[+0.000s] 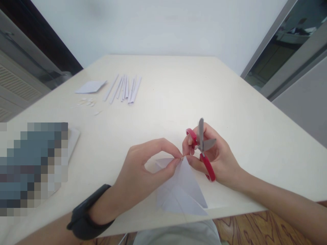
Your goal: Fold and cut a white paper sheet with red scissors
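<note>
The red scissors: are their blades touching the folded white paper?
Apart. The head view shows the red scissors in the right hand, blades pointing up and away, above the folded white paper.

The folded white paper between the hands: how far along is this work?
Looks done: rolled paper strips and a folded piece lie at the far left, with small scraps. In hand: both hands pinch the folded white paper at its tip; the right hand also holds red scissors, blades open. No cut shows yet on this sheet.
</note>
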